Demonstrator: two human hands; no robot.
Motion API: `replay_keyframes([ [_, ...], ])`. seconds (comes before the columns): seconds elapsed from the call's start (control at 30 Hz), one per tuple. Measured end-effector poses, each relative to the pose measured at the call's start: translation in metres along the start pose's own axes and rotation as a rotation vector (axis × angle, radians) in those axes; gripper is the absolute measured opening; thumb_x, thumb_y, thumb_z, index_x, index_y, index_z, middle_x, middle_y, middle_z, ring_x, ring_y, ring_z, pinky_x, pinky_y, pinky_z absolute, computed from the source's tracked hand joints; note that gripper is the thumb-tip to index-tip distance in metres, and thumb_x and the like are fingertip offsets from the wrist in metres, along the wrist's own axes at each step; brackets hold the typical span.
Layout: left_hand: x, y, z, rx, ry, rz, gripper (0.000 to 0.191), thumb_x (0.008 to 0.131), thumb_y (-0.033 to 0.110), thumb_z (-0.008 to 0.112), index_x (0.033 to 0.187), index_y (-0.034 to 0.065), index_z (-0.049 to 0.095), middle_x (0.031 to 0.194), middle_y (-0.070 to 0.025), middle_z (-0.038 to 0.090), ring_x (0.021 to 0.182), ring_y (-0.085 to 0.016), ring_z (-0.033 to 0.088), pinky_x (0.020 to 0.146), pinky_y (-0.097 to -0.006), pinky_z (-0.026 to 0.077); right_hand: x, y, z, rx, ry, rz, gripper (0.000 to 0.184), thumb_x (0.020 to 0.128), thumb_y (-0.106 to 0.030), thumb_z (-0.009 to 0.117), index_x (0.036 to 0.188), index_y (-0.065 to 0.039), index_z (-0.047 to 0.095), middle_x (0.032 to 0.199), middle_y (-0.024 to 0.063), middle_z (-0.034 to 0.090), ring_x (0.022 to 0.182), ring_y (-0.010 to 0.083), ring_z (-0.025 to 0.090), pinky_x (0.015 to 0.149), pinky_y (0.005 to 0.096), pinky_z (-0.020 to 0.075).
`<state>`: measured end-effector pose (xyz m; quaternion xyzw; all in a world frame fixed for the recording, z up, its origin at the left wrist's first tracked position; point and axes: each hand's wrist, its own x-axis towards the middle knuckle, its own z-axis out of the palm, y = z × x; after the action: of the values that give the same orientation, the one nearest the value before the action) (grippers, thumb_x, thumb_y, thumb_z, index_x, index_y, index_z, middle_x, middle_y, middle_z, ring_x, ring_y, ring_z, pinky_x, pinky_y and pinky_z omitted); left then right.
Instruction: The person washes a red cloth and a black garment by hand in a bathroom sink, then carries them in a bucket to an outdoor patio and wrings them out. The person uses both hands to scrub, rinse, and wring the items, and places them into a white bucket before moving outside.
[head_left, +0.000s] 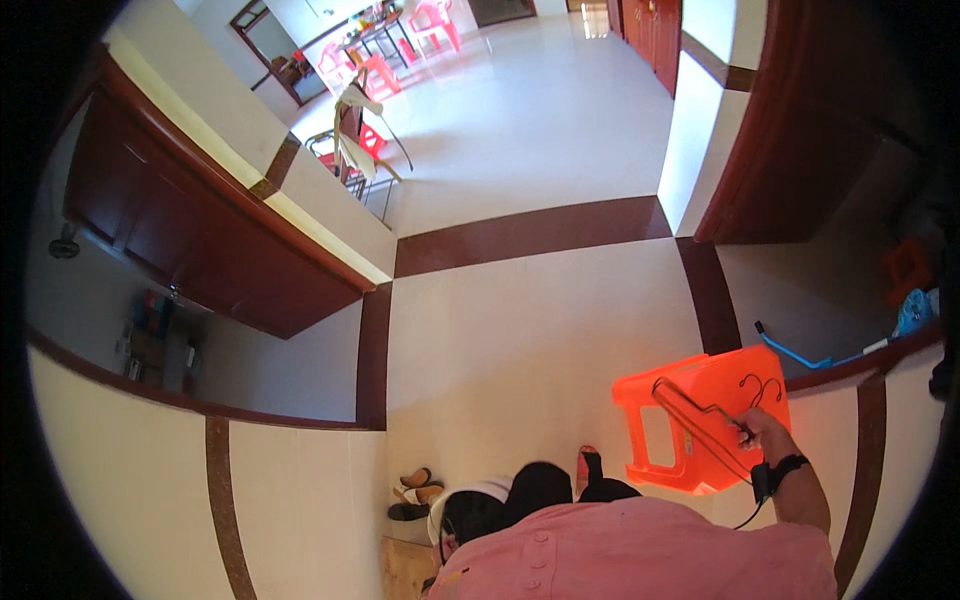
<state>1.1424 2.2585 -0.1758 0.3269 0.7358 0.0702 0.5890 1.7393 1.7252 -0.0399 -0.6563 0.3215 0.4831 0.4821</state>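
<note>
My right hand (756, 430) grips a bundle of thin dark wire clothes hangers (709, 431). Their curled hooks stick out above my fingers, and the long wire loop points left. Behind them stands an orange plastic stool (712, 375), partly covered by the hand and wires; contact between them cannot be told. A black strap with a small box and a cable sits on my right wrist. At the lower left, only a sliver of my left hand (448, 546) shows beside a white rounded container (469, 489) with dark contents; its fingers and grip are hidden.
Slippers (420, 487) lie on the tiled floor left of my legs. Dark red doors (210, 217) open on the left and right. A blue-handled tool (795, 356) rests in the right doorway. Farther off are a folding chair (352, 142) and pink plastic chairs (435, 26).
</note>
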Motion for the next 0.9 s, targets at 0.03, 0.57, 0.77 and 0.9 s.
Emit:
replay_keyframes([
  [0.03,0.005,0.016,0.018,-0.012,0.006,-0.001,0.038,0.093,0.021,0.062,0.062,0.0123,0.042,0.055,0.0005,0.04,0.047,-0.016,0.04,0.045,-0.0338,0.035,0.014,-0.026,-0.006,-0.07,-0.024,0.02,0.028,0.102,-0.019,0.051,0.104,0.005,0.065,0.054,0.0027,0.037,0.042,0.0164,0.034,0.042,0.0362,0.0312],
  [0.57,0.164,0.333,0.315,-0.091,-0.19,-0.261,0.032,0.087,0.027,0.066,0.06,0.0141,0.052,0.052,-0.0022,0.043,0.041,-0.018,0.042,0.04,-0.0376,0.035,0.068,-0.348,0.09,-0.082,0.194,0.249,0.021,0.1,-0.016,0.052,0.083,-0.003,0.051,0.062,0.0055,0.046,0.046,0.0182,0.046,0.044,0.0374,0.0433],
  [0.77,0.202,0.479,0.421,1.035,-0.078,0.404,0.031,0.093,0.041,0.059,0.091,0.0152,0.076,0.087,-0.0048,0.074,0.079,-0.019,0.067,0.073,-0.0365,0.05,0.158,-0.483,0.145,-0.05,0.123,0.229,0.022,0.098,-0.019,0.051,0.089,-0.002,0.06,0.056,0.0068,0.049,0.046,0.0188,0.049,0.047,0.0368,0.0482],
  [0.9,0.215,0.595,0.489,0.959,-0.036,0.414,0.028,0.094,0.039,0.058,0.101,0.0171,0.076,0.09,-0.0038,0.073,0.084,-0.018,0.066,0.076,-0.0378,0.05,0.206,-0.591,0.167,-0.003,0.059,0.207,0.021,0.099,-0.015,0.047,0.094,-0.001,0.061,0.055,0.0055,0.042,0.046,0.0176,0.044,0.046,0.0339,0.0452],
])
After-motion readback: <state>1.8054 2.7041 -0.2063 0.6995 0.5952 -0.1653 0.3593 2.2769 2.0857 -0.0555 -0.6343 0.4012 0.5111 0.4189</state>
